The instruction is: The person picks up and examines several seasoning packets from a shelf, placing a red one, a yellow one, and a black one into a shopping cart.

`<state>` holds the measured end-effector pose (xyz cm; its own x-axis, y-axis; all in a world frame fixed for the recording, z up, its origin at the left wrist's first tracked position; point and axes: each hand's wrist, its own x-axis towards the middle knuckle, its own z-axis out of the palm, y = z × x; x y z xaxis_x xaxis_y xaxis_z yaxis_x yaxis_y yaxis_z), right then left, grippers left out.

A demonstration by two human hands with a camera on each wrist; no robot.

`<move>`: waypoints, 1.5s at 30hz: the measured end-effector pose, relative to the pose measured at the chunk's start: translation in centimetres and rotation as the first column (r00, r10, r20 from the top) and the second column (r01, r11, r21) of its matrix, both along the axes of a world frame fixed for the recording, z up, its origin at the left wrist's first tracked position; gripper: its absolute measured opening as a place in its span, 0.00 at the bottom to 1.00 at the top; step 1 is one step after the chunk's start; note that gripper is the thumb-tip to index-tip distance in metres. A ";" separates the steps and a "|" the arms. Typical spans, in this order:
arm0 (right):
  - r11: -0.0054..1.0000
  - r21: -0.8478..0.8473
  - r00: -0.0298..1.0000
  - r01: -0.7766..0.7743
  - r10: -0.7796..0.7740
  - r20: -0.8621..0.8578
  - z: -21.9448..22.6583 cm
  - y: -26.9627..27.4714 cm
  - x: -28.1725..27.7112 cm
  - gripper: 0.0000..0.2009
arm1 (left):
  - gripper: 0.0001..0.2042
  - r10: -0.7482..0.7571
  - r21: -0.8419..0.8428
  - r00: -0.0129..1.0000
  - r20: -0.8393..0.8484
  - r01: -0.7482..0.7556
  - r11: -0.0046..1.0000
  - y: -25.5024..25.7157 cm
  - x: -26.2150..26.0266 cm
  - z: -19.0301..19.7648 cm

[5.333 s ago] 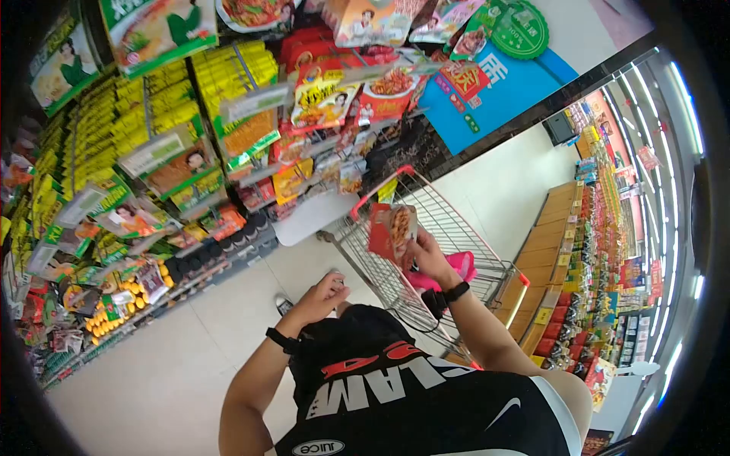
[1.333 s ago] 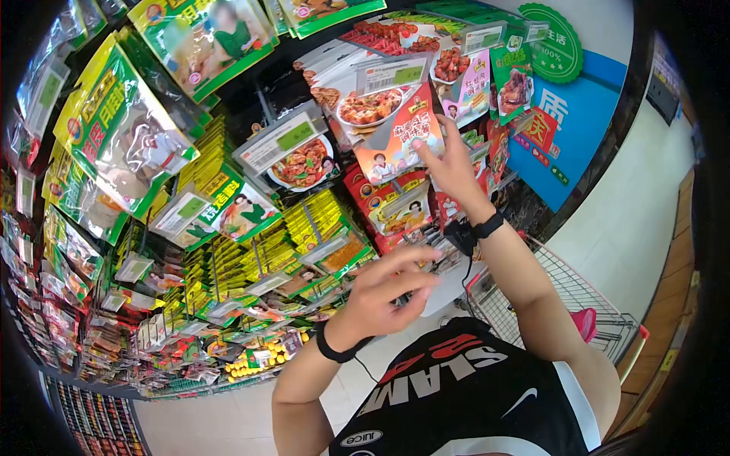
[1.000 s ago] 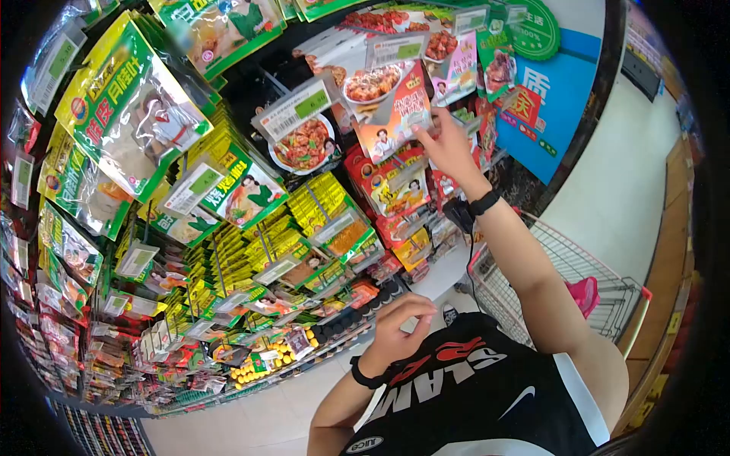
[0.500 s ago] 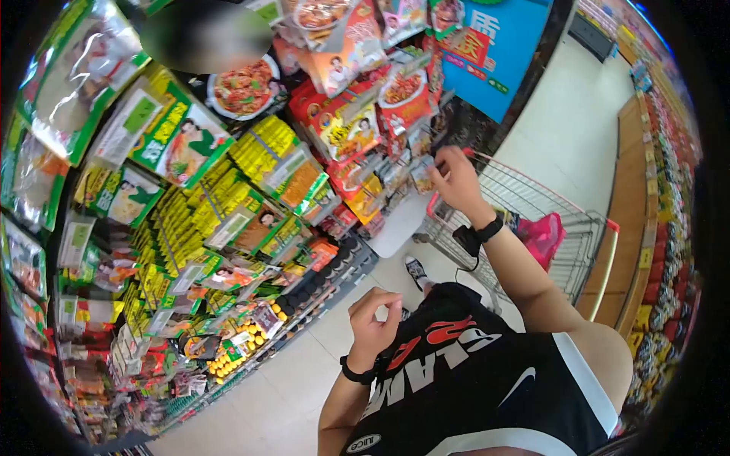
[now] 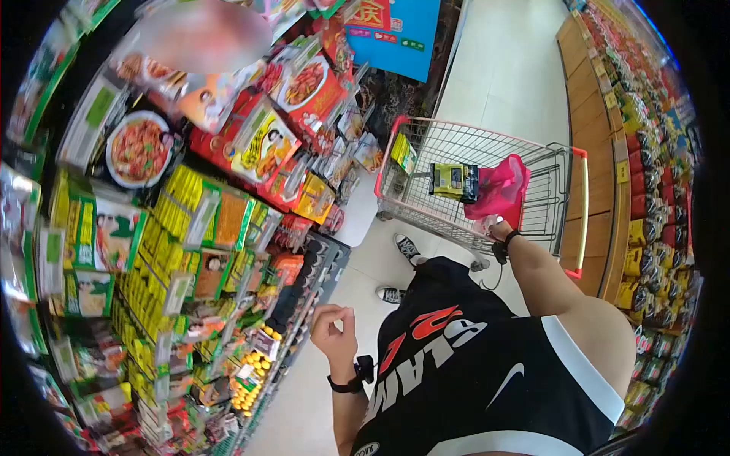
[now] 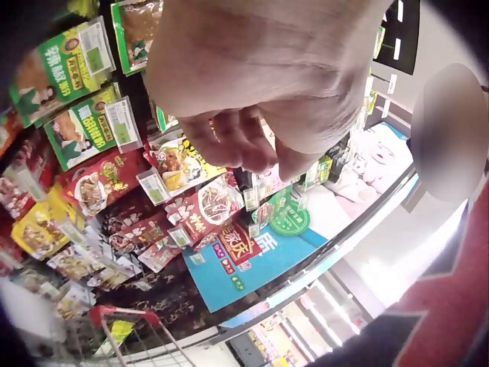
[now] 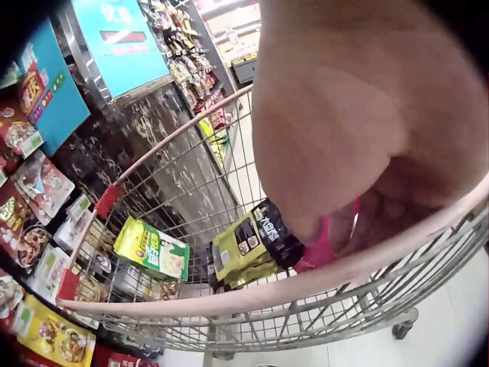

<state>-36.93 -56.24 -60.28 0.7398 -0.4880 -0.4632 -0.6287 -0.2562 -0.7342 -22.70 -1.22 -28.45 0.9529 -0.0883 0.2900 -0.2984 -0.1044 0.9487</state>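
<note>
My right hand is at the near side rim of the shopping cart, beside a bright pink bag. In the right wrist view its fingers are bent inside the rim, which partly hides them; I cannot tell whether they grip the rim or the bag. A black and gold packet lies beside the bag, and a green and yellow packet stands at the cart's far end. My left hand hangs in front of the shelves, fingers loosely curled, holding nothing.
Hanging seasoning packets fill the shelf rack on the left, with an orange packet and red packets higher up. A blue sign is at its end. Another stocked wooden shelf runs along the right.
About a second ago my right hand was at the orange packet on the rack; it has come away without it, down to the cart. The view has swung right, bringing the cart's contents into sight.
</note>
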 end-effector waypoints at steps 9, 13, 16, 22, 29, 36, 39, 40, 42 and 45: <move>0.989 0.112 0.988 -0.100 0.112 -0.103 -1.6 2.0 12.7 0.18 | 0.10 -0.369 0.352 0.918 -0.143 0.396 0.848 -8.6 4.8 2.3; 0.809 0.538 0.971 0.237 -0.208 -0.115 -1.4 1.9 16.6 0.17 | 0.13 -0.487 0.450 0.718 -0.498 0.694 0.562 -12.6 7.1 2.9; 0.680 0.638 0.933 0.361 -0.255 -0.256 -6.4 0.4 17.0 0.16 | 0.20 -0.509 0.400 0.511 -0.693 0.860 0.318 -14.6 8.3 1.5; 0.616 0.649 0.890 0.446 -0.381 -0.250 -15.2 -0.8 15.4 0.17 | 0.26 -0.283 0.294 0.324 -0.902 0.945 0.146 -16.8 10.3 0.3; 0.168 0.661 0.550 0.731 -0.719 -0.426 -13.4 -1.0 19.6 0.25 | 0.26 -0.301 0.346 0.334 -0.893 0.938 0.015 -20.5 12.4 -1.6; -0.048 0.712 0.383 0.700 -0.816 -0.432 -13.3 -1.8 21.4 0.36 | 0.26 -0.350 0.428 0.386 -0.853 0.903 -0.047 -24.4 14.0 -2.0; -0.086 0.705 0.332 0.704 -0.838 -0.433 -13.2 -1.6 21.3 0.34 | 0.25 -0.372 0.494 0.420 -0.827 0.860 -0.128 -24.9 14.1 -2.0; -0.094 0.704 0.318 0.704 -0.845 -0.430 -13.3 -1.5 21.4 0.33 | 0.25 -0.358 0.488 0.415 -0.836 0.861 -0.142 -25.2 14.2 -2.0; -0.117 0.741 0.328 0.662 -0.843 -0.426 -13.7 -1.4 21.2 0.31 | 0.24 -0.327 0.474 0.402 -0.855 0.862 -0.179 -25.6 14.4 -1.8; -0.146 0.743 0.291 0.653 -0.858 -0.424 -14.0 -1.2 21.1 0.30 | 0.24 -0.435 0.541 0.429 -0.792 0.823 -0.173 -24.8 14.2 -2.2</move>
